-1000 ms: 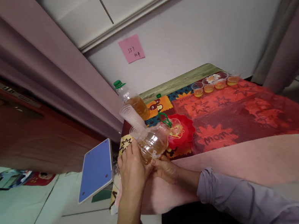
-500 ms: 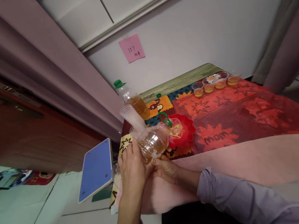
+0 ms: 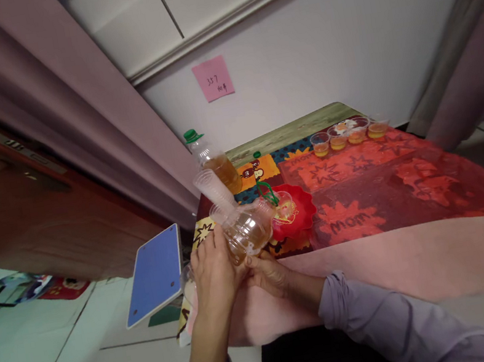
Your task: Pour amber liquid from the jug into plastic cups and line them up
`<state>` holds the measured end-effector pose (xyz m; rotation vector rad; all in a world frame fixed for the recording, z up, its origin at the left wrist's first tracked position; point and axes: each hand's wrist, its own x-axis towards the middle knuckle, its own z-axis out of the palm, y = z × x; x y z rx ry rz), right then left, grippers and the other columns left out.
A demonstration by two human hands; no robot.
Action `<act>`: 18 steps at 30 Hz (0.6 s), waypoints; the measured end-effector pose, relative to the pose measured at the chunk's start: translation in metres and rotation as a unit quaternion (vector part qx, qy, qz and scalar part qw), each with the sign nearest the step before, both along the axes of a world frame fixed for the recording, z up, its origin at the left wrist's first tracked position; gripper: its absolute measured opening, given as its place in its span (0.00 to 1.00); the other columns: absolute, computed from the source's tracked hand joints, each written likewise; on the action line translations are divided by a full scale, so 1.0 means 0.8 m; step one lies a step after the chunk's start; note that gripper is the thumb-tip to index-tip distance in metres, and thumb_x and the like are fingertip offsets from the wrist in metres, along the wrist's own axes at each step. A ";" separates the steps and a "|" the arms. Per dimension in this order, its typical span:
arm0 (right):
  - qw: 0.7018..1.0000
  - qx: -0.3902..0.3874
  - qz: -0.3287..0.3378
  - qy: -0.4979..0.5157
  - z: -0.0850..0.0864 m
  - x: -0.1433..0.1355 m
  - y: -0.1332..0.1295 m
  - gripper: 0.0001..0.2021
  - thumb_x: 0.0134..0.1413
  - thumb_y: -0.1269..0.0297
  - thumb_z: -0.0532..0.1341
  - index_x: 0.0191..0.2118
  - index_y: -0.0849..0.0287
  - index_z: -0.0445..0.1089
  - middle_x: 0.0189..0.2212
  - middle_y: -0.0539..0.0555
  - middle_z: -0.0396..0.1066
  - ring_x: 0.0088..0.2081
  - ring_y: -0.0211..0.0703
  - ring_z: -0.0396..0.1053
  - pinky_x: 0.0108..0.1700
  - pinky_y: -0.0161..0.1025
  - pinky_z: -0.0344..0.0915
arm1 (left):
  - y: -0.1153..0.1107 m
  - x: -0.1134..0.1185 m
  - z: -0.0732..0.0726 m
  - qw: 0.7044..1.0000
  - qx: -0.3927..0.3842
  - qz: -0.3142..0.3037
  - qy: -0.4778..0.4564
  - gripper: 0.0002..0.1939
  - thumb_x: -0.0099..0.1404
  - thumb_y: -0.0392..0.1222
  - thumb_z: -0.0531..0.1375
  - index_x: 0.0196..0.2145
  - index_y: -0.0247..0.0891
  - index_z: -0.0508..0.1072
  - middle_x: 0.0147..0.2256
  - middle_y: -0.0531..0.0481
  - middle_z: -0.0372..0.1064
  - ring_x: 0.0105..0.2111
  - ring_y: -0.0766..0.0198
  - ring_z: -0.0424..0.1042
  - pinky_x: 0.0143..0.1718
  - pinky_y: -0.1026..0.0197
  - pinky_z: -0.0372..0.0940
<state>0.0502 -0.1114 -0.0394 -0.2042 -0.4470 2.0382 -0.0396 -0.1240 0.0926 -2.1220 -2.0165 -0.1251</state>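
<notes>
A clear plastic bottle (image 3: pixel 250 227) with amber liquid lies tilted, its mouth toward a clear cup (image 3: pixel 284 206) in a red scalloped dish (image 3: pixel 304 210). My left hand (image 3: pixel 213 264) is wrapped round the bottle's base end. From below, my right hand (image 3: pixel 270 273) grips the bottle's near side, its thumb against the plastic. A green strap (image 3: pixel 267 194) shows by the bottle's neck. Just behind the held bottle, a stack of clear cups (image 3: pixel 214 189) leans beside a second bottle (image 3: pixel 221 169) with a green cap.
Several cups of amber liquid (image 3: pixel 338 142) stand in a row at the table's back right. A green cap (image 3: pixel 257 154) lies near the back edge. A blue board (image 3: pixel 154 274) is left of the table; a pink cloth (image 3: pixel 401 259) covers its near edge.
</notes>
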 end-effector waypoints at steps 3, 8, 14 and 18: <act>1.000 0.000 0.001 0.003 0.000 0.000 0.000 0.30 0.43 0.53 0.82 0.50 0.53 0.75 0.43 0.54 0.83 0.46 0.52 0.80 0.48 0.52 0.80 | 0.000 0.000 0.001 1.000 -0.003 0.000 0.003 0.45 0.59 0.44 0.72 0.69 0.35 0.58 0.61 0.32 0.73 0.62 0.40 0.72 0.61 0.43 0.65; 1.000 0.006 0.004 0.000 -0.001 0.001 0.000 0.30 0.44 0.52 0.81 0.52 0.53 0.75 0.44 0.55 0.83 0.46 0.53 0.81 0.48 0.52 0.80 | -0.001 0.003 0.002 1.000 -0.003 0.002 0.003 0.44 0.59 0.42 0.72 0.68 0.36 0.59 0.62 0.32 0.72 0.62 0.39 0.72 0.61 0.42 0.65; 1.000 0.002 -0.006 -0.007 -0.002 0.001 -0.001 0.28 0.46 0.52 0.80 0.52 0.53 0.74 0.44 0.55 0.83 0.46 0.54 0.81 0.48 0.53 0.80 | 0.001 0.005 0.005 1.000 -0.011 0.003 0.006 0.45 0.59 0.41 0.72 0.69 0.35 0.58 0.63 0.31 0.71 0.63 0.38 0.71 0.62 0.42 0.65; 1.000 0.008 -0.002 -0.008 0.000 0.002 -0.001 0.28 0.46 0.52 0.80 0.52 0.53 0.75 0.45 0.55 0.83 0.48 0.53 0.80 0.51 0.53 0.79 | 0.001 0.009 0.011 0.999 -0.027 0.015 0.010 0.43 0.60 0.42 0.71 0.68 0.33 0.60 0.63 0.31 0.71 0.63 0.39 0.71 0.62 0.43 0.65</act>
